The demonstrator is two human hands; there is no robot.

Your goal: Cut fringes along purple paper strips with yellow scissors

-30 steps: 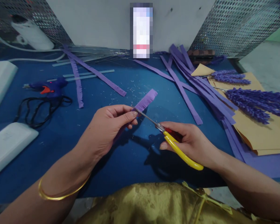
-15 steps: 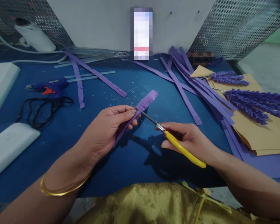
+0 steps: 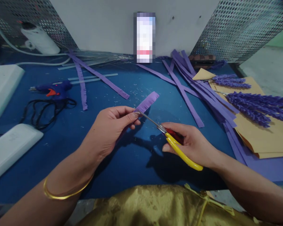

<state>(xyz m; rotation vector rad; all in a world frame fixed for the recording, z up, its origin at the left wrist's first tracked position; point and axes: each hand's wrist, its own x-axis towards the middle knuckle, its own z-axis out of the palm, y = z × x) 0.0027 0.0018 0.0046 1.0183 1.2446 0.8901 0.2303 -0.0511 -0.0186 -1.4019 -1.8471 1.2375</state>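
Observation:
Between thumb and fingers, my left hand (image 3: 118, 125) pinches a purple strip (image 3: 147, 102), whose upper end sticks out past the fingertips and shows a row of fine cuts along one edge. The rest of the strip is hidden by the hand. My right hand (image 3: 191, 141) grips a pair of scissors (image 3: 179, 153) with yellow and red handles. Their thin metal blades reach across to the strip beside my left thumb; whether the blades are apart there is too small to tell.
Fringed strips (image 3: 100, 77) and a glue gun (image 3: 55, 89) with a coiled black cord lie left. Right are plain purple strips (image 3: 184, 94), lavender stems (image 3: 252, 105) and brown paper (image 3: 271, 138). A phone (image 3: 145, 37) stands against the back panel. White boxes (image 3: 14, 147) line the left edge.
The scissors' blades and my left fingertips sit slightly lower along the strip, and a longer fringed end shows beyond them. The camera view has shifted a little.

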